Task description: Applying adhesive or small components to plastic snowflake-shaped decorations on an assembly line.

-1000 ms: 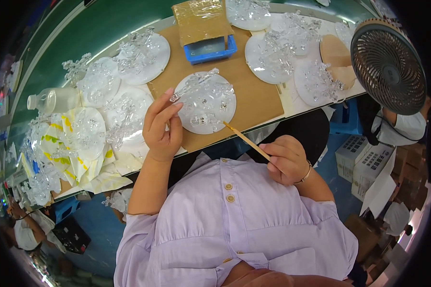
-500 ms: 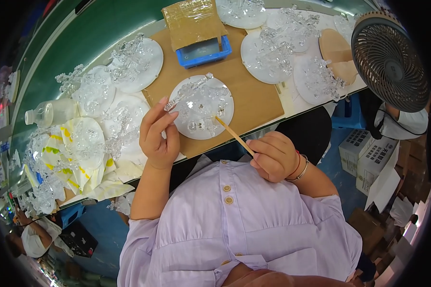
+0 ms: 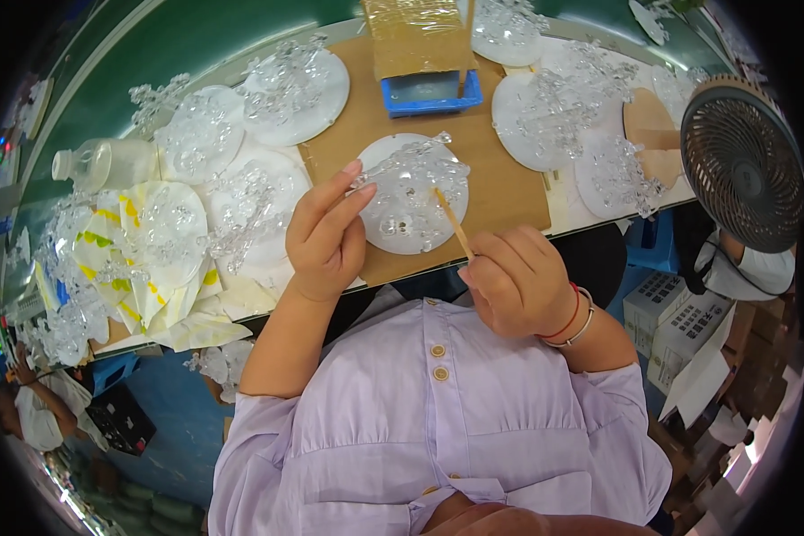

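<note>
A round white disc (image 3: pixel 391 234) lies on brown cardboard in front of me, with clear plastic pieces on it. At its left edge my left hand (image 3: pixel 329 239) pinches one end of a clear branched plastic piece (image 3: pixel 411 159) that reaches across the disc's far side. My right hand (image 3: pixel 523 279), to the right and nearer, is closed round a thin wooden stick (image 3: pixel 456 225). The stick's tip is over the right half of the disc, among the clear pieces; whether it touches them I cannot tell.
Beyond the disc stands a blue tray (image 3: pixel 433 107) under a taped cardboard flap (image 3: pixel 415 45). Other discs with clear pieces lie left and right. A clear bottle (image 3: pixel 107 164) lies at the left, a dark fan (image 3: pixel 746 170) stands at the right. Other people sit at both sides.
The whole view has shifted, so the table things appear farther right. The stick's tip has moved farther from me across the disc. My left hand keeps its pinch on the clear piece.
</note>
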`<state>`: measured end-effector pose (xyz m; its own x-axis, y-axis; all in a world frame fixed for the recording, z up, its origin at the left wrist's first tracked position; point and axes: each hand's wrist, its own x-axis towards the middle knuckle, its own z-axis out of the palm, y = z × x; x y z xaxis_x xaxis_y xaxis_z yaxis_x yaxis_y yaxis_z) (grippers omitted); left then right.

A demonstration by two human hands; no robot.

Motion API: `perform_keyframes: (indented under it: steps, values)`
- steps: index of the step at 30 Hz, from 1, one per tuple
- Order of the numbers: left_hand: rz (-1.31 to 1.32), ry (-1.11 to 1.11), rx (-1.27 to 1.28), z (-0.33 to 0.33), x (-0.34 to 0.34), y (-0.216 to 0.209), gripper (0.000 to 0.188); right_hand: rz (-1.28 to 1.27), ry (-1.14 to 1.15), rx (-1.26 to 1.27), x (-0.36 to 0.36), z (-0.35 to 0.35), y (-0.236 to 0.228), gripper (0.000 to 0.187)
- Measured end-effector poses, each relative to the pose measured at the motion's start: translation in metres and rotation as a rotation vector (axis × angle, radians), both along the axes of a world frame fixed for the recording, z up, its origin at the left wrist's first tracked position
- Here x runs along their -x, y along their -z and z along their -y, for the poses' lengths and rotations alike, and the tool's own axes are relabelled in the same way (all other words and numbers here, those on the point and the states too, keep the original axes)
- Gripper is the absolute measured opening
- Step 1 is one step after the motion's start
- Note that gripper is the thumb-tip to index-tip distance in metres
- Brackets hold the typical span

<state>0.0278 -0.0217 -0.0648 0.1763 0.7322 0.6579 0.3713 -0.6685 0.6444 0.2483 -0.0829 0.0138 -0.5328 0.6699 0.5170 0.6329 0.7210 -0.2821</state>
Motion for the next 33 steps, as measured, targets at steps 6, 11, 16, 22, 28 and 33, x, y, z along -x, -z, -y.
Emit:
perform_keyframes:
  steps: [6, 11, 16, 22, 28, 33]
  values:
    - [0.018, 0.006, -0.049, -0.003, -0.001, 0.000, 0.042, -0.123, -0.001, 0.181, 0.000, -0.007, -0.011, 0.026]
    - [0.023, 0.002, -0.037, -0.001, 0.000, 0.000, 0.041, -0.241, 0.056, 0.233, -0.003, -0.014, -0.003, 0.015]
    - [0.044, 0.016, -0.027, -0.002, 0.001, -0.002, 0.042, -0.306, 0.040, 0.229, -0.001, -0.021, 0.004, 0.018]
    - [0.058, 0.026, -0.036, -0.003, 0.001, -0.001, 0.042, -0.232, -0.031, 0.227, 0.012, -0.029, -0.002, 0.016]
    - [0.090, 0.050, -0.028, -0.004, 0.000, 0.000, 0.045, -0.226, 0.007, 0.217, 0.021, -0.041, -0.006, 0.012]
    - [0.087, 0.032, -0.033, -0.004, 0.001, -0.001, 0.044, -0.156, -0.019, 0.178, 0.028, -0.042, -0.011, 0.015]
